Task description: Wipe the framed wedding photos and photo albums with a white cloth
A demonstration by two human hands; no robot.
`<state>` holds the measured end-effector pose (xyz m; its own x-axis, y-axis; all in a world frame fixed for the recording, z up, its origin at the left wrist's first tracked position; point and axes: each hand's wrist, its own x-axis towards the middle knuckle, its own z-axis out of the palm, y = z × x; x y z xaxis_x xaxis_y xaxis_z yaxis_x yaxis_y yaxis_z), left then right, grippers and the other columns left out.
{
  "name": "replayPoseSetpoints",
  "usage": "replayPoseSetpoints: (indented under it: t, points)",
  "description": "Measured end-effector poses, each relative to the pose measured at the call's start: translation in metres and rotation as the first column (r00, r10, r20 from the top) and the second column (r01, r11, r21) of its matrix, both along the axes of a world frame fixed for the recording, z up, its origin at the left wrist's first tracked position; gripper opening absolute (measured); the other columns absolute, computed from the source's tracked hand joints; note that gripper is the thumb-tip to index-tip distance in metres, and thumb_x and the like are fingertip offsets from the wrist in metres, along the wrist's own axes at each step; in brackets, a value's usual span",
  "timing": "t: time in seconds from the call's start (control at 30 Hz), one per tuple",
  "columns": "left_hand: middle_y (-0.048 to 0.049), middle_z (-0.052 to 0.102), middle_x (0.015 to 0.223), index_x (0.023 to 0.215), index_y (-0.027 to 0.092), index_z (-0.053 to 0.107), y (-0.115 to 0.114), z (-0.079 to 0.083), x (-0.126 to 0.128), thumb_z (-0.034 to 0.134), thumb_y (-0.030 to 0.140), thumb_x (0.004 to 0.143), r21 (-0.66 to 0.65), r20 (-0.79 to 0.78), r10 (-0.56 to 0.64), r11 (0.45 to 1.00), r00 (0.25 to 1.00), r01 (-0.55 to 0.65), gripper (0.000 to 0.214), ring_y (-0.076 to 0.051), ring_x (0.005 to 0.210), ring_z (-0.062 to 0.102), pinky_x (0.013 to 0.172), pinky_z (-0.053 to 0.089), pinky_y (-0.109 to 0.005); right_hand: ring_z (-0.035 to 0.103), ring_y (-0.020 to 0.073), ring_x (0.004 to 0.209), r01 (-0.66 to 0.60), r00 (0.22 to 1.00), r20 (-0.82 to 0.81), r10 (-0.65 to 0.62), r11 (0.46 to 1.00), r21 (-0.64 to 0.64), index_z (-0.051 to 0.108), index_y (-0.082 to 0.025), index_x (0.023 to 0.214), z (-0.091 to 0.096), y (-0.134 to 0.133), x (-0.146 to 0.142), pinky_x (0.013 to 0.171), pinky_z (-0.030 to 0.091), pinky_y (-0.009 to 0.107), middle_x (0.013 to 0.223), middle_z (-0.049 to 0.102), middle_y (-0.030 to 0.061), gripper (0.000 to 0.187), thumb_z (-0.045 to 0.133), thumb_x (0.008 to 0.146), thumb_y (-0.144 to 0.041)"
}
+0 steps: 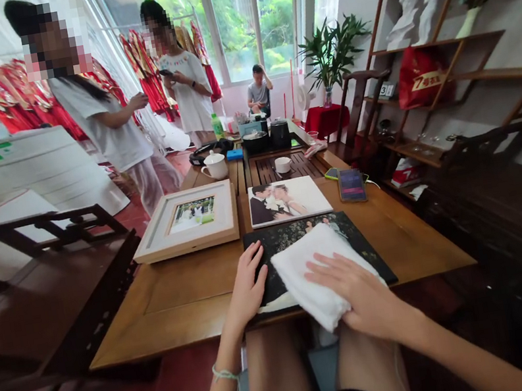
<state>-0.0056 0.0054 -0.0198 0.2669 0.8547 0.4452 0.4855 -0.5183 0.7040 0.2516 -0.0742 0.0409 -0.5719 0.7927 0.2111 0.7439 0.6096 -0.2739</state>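
A dark photo album or panel (371,256), printed with a couple, lies flat at the table's near edge. My left hand (249,283) rests on its left side, fingers extended, holding nothing. On top of the panel is a folded white towel (303,268), its near corner hanging past the edge. My right hand (353,283) holds this towel against the surface, fingers across its top and thumb by its near edge. Part of the printed picture is hidden beneath the towel. Just beyond lies a white-edged wedding photo panel (287,201), left of which is a wood-framed photo (185,221).
A phone (351,185) on a cable lies on the wooden table (171,317). Farther back are a lidded white teapot (214,164), a small white cup (283,165) and a black kettle (279,133). Two people stand beyond the left side; another person sits by the window.
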Motion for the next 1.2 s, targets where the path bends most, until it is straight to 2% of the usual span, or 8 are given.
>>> replayPoseSetpoints:
  t: [0.13,0.27,0.5,0.7,0.87,1.0,1.1,1.2]
  points:
    - [-0.0098,0.044,0.146,0.134,0.025,0.05,0.002,0.001,0.002,0.046,0.027,0.094,0.01,0.005,-0.006,1.0,1.0,0.006,0.04,-0.023,0.138,0.035,0.117,0.024,-0.051,0.039,0.0262,0.135,0.197,0.98,-0.015,-0.196,0.979,0.049,0.052,-0.018,0.134,-0.002,0.04,0.033,0.114,0.027,0.05,0.142,0.05,0.007,0.074,0.045,0.061,-0.004]
    - [-0.0089,0.046,0.145,0.133,0.025,0.05,0.0,0.003,0.003,0.047,0.027,0.094,-0.003,0.035,-0.005,1.0,0.999,0.005,0.04,-0.022,0.139,0.035,0.117,0.025,-0.05,0.04,0.0309,0.133,0.332,0.942,0.026,-0.336,0.939,0.09,0.054,-0.012,0.132,-0.004,0.067,0.026,0.111,0.029,0.053,0.139,0.053,0.0122,0.064,0.047,0.069,-0.007]
    - [-0.0103,0.047,0.145,0.132,0.023,0.051,-0.001,0.004,0.004,0.046,0.028,0.094,-0.033,0.054,0.004,0.999,0.999,-0.003,0.039,-0.022,0.139,0.035,0.117,0.025,-0.05,0.029,0.0338,0.138,0.166,0.982,0.075,-0.172,0.983,0.08,0.048,-0.011,0.137,-0.001,0.036,-0.036,0.114,0.021,0.054,0.145,0.045,0.0132,0.072,0.052,0.065,-0.008]
    - [-0.0097,0.046,0.145,0.13,0.024,0.053,-0.004,0.008,0.004,0.045,0.027,0.094,-0.05,0.044,-0.001,0.999,0.999,0.003,0.037,-0.022,0.14,0.034,0.117,0.025,-0.049,0.027,0.0291,0.141,-0.002,0.998,0.057,0.002,1.0,-0.007,0.047,-0.018,0.139,0.002,-0.001,-0.028,0.117,0.02,0.049,0.148,0.042,0.0062,0.079,0.048,0.061,-0.007]
    - [-0.0091,0.046,0.145,0.129,0.024,0.053,-0.005,0.01,0.004,0.045,0.026,0.094,-0.047,0.021,0.0,0.999,1.0,0.001,0.036,-0.021,0.14,0.033,0.118,0.023,-0.049,0.037,0.0271,0.136,0.201,0.976,0.083,-0.2,0.979,-0.004,0.053,-0.017,0.134,0.009,0.036,-0.004,0.114,0.027,0.047,0.143,0.049,0.0068,0.07,0.048,0.064,-0.007]
    - [-0.0086,0.045,0.146,0.13,0.024,0.053,-0.006,0.011,0.003,0.045,0.027,0.095,-0.063,0.019,0.0,0.998,1.0,0.001,0.036,-0.021,0.141,0.032,0.118,0.023,-0.05,0.04,0.0335,0.132,0.364,0.917,0.142,-0.373,0.928,0.083,0.054,-0.011,0.131,0.014,0.071,-0.017,0.108,0.032,0.051,0.138,0.053,0.0144,0.058,0.05,0.073,-0.01]
    - [-0.0083,0.045,0.146,0.13,0.024,0.053,-0.006,0.011,0.003,0.044,0.027,0.095,-0.069,0.025,-0.003,0.998,1.0,0.004,0.036,-0.021,0.141,0.032,0.118,0.022,-0.049,0.039,0.0377,0.131,0.349,0.917,0.163,-0.364,0.93,0.115,0.055,-0.008,0.129,0.014,0.069,-0.04,0.107,0.031,0.054,0.137,0.052,0.0181,0.053,0.052,0.075,-0.011]
    - [-0.008,0.046,0.145,0.129,0.025,0.054,-0.006,0.01,0.002,0.043,0.026,0.095,-0.071,0.031,-0.004,0.997,1.0,0.006,0.036,-0.021,0.14,0.033,0.118,0.022,-0.049,0.034,0.0385,0.134,0.251,0.949,0.171,-0.265,0.963,0.1,0.052,-0.008,0.132,0.01,0.043,-0.054,0.111,0.026,0.054,0.141,0.048,0.0197,0.06,0.056,0.071,-0.011]
